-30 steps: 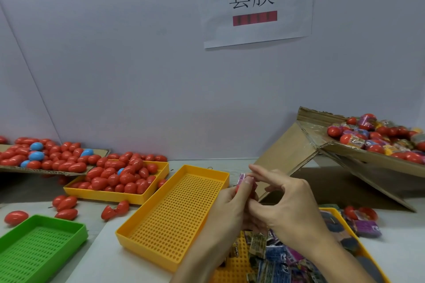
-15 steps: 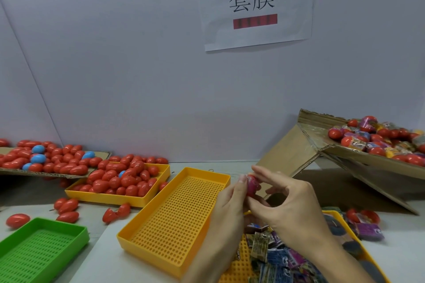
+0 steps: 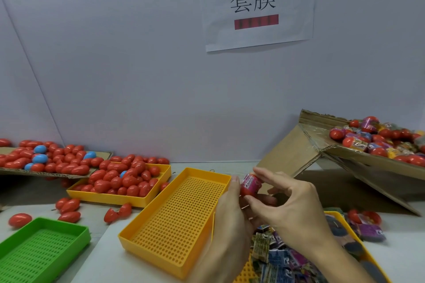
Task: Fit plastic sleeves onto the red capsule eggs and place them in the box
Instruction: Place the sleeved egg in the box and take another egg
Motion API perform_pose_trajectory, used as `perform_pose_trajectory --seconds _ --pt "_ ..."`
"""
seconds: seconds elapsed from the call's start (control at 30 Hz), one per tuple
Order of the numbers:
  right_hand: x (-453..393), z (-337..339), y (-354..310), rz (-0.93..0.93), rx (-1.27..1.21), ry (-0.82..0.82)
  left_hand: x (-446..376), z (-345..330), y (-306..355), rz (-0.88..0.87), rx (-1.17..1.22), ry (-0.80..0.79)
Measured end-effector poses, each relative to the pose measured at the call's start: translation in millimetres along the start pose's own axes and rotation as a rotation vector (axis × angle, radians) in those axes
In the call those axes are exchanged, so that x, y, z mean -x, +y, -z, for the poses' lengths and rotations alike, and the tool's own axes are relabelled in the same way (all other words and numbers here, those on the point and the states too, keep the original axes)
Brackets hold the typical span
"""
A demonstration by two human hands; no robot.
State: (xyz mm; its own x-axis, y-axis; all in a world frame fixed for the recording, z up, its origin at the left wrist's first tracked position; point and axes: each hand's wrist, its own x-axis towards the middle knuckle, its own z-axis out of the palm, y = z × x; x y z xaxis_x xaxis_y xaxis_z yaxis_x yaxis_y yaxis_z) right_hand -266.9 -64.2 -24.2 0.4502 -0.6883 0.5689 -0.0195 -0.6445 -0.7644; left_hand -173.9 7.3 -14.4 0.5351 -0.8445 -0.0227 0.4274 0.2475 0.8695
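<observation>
Both hands meet above the table's middle around one red capsule egg that wears a pink printed sleeve over its upper part. My left hand grips the egg from below and the left. My right hand pinches it between forefinger on top and thumb underneath. Flat printed sleeves lie heaped in a yellow tray under my right wrist. At the right, a tilted cardboard box holds several sleeved eggs.
An empty yellow perforated tray sits just left of my hands, a green one at the lower left. Bare red eggs fill another yellow tray and a cardboard sheet. Loose eggs lie between them.
The sleeve has slid further down over the egg, and more of the egg shows between the fingers. Both hands stayed in nearly the same place.
</observation>
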Motion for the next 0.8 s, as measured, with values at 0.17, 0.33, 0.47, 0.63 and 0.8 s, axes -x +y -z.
perform_pose_trajectory --seconds 0.17,0.33,0.47,0.63,0.8 --pt "0 -1 0 0.021 0.012 -0.004 4 -4 5 0.075 0.148 0.021" --pt "2 -5 -1 0.016 -0.003 0.007 8 -6 3 0.09 0.223 0.025" --pt "1 -6 2 0.017 -0.008 0.017 8 -8 3 0.126 0.316 0.019" --pt "0 -5 1 0.02 -0.015 0.0 6 -4 -2 0.135 0.366 -0.006" --pt "-1 2 3 -0.001 -0.019 -0.04 -4 5 -7 -0.104 -0.181 0.004"
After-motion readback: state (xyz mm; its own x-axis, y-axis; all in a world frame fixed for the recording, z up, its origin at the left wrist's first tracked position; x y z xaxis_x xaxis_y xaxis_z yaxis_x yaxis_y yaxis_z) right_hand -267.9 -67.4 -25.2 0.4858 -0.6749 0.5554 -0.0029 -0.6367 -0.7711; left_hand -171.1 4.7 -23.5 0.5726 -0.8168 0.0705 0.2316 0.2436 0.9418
